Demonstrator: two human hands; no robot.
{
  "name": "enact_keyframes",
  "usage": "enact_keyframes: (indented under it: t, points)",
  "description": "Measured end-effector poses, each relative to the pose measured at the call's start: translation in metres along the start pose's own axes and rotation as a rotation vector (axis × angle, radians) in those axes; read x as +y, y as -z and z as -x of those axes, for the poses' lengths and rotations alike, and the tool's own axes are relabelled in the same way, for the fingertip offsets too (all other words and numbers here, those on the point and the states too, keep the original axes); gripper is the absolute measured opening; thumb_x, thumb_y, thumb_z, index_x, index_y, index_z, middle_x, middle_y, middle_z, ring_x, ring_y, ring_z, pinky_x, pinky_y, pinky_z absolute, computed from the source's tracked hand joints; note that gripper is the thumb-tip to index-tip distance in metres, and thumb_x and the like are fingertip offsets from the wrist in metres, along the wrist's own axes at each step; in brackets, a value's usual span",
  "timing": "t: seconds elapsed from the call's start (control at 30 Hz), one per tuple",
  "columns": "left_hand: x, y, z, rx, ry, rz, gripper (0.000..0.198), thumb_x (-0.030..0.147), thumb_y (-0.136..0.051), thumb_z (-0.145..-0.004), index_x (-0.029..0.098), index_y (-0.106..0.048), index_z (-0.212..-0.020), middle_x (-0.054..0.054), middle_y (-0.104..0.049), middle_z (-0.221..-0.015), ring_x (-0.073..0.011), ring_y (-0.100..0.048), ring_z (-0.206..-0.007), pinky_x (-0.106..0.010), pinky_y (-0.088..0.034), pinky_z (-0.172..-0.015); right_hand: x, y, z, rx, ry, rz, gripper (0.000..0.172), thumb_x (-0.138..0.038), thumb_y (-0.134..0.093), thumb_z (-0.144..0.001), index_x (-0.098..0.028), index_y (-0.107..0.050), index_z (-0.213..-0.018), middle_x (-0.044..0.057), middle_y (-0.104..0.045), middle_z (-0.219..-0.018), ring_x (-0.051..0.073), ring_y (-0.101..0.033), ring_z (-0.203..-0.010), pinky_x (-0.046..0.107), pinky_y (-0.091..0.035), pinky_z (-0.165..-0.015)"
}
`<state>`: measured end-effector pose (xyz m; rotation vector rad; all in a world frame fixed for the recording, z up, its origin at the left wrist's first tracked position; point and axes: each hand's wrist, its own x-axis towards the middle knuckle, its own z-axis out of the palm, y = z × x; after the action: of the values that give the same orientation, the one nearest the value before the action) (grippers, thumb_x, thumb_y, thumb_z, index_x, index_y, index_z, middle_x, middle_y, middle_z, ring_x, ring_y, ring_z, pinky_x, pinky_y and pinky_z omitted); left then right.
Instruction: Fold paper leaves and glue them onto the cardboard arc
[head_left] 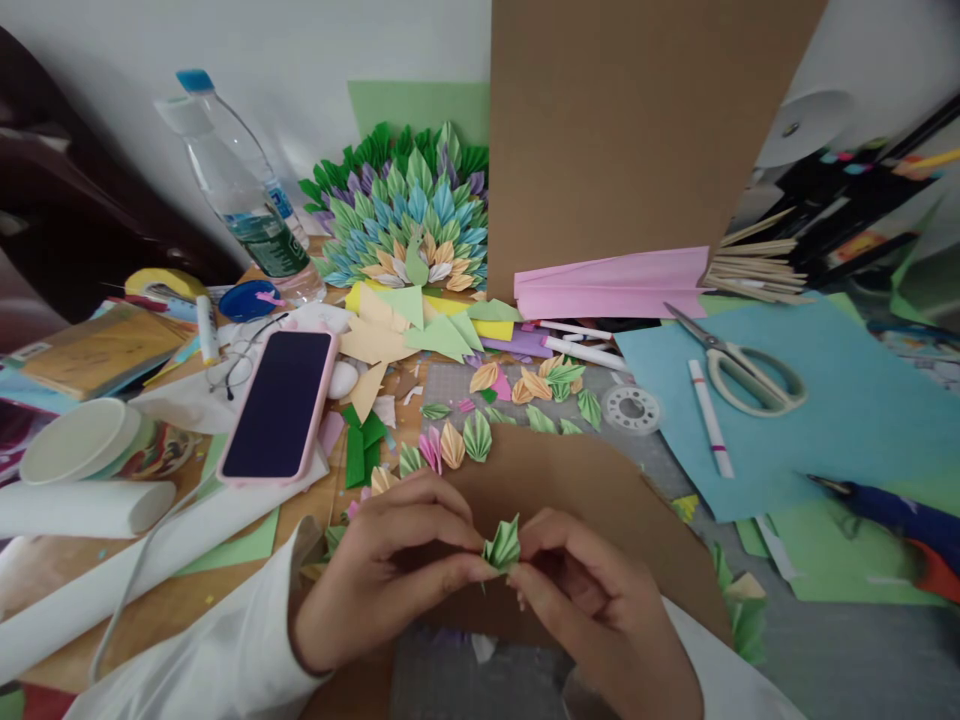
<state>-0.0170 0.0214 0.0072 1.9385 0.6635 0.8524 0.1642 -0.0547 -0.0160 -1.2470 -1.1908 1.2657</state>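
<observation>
Between my fingertips is a small pleated green paper leaf (502, 545). My left hand (405, 545) pinches its left end with thumb and fingers. From the other side my right hand (589, 580) has thumb and forefinger closed at the leaf's lower right edge. Both hands are over a rounded brown cardboard piece (570, 480), partly hidden by them. Along the cardboard's upper left edge sit more folded leaves, among them a green leaf (477, 437), an orange leaf (452, 445) and a pink leaf (431, 449).
A phone (277, 405) and two plastic bottles (262, 220) are on the left. Scissors (750, 375) and a marker (711, 418) lie on blue paper (840, 400); a blue glue gun (892, 515) is at right. A paper peacock (416, 260) stands behind, beside a brown board (615, 130).
</observation>
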Motion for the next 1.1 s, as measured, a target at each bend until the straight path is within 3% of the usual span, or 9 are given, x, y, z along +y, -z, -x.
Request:
enact_keyframes:
  t: [0.23, 0.4, 0.5, 0.67, 0.93, 1.1]
  points:
    - [0.001, 0.000, -0.001, -0.029, 0.012, 0.020, 0.017, 0.025, -0.065, -0.088, 0.012, -0.071, -0.079, -0.006, -0.064, -0.075, -0.0125, -0.062, -0.069, -0.021, -0.049, -0.064, 0.004, -0.001, 0.002, 0.025, -0.047, -0.033, 0.013, -0.022, -0.061, -0.087, -0.020, -0.060, -0.075, -0.001, -0.058, -0.067, 0.011, -0.052, -0.060, 0.020, -0.041, -0.055]
    - [0.003, 0.001, 0.001, -0.011, 0.046, 0.048, 0.009, 0.016, -0.063, -0.087, 0.012, -0.071, -0.087, -0.005, -0.064, -0.081, -0.0114, -0.062, -0.074, -0.019, -0.049, -0.068, 0.006, 0.000, 0.001, 0.030, -0.058, -0.038, 0.014, -0.026, -0.062, -0.088, -0.020, -0.060, -0.075, -0.001, -0.057, -0.067, 0.011, -0.051, -0.058, 0.019, -0.041, -0.053]
    - [0.004, 0.002, 0.002, 0.011, 0.062, 0.040, 0.014, 0.010, -0.061, -0.086, 0.015, -0.070, -0.095, -0.005, -0.065, -0.087, -0.0120, -0.063, -0.083, -0.019, -0.049, -0.075, 0.004, 0.001, -0.001, 0.053, -0.038, -0.032, 0.014, -0.025, -0.062, -0.087, -0.020, -0.060, -0.074, -0.002, -0.057, -0.065, 0.010, -0.051, -0.057, 0.018, -0.042, -0.052]
    - [0.004, 0.002, 0.003, -0.006, 0.099, 0.024, 0.016, 0.007, -0.053, -0.090, 0.017, -0.065, -0.090, -0.002, -0.061, -0.084, -0.0113, -0.059, -0.086, -0.020, -0.045, -0.078, -0.001, 0.002, -0.003, 0.093, -0.028, -0.041, 0.016, -0.024, -0.063, -0.086, -0.020, -0.060, -0.071, -0.003, -0.056, -0.061, 0.007, -0.052, -0.054, 0.014, -0.044, -0.053]
    - [0.002, 0.001, 0.009, -0.021, 0.154, 0.083, 0.024, 0.019, -0.032, -0.100, 0.018, -0.046, -0.081, -0.001, -0.047, -0.080, -0.0125, -0.047, -0.076, -0.024, -0.039, -0.069, 0.001, 0.002, -0.004, 0.098, -0.060, -0.073, 0.014, -0.025, -0.064, -0.085, -0.021, -0.061, -0.072, -0.003, -0.058, -0.061, 0.007, -0.053, -0.053, 0.013, -0.044, -0.051]
    - [0.000, 0.001, 0.011, 0.001, 0.184, 0.039, 0.031, 0.026, -0.029, -0.102, 0.018, -0.043, -0.076, 0.000, -0.044, -0.074, -0.0135, -0.043, -0.070, -0.027, -0.036, -0.065, 0.005, 0.000, -0.003, 0.119, -0.074, -0.117, 0.013, -0.028, -0.065, -0.085, -0.021, -0.062, -0.075, -0.003, -0.058, -0.064, 0.008, -0.052, -0.055, 0.016, -0.044, -0.052]
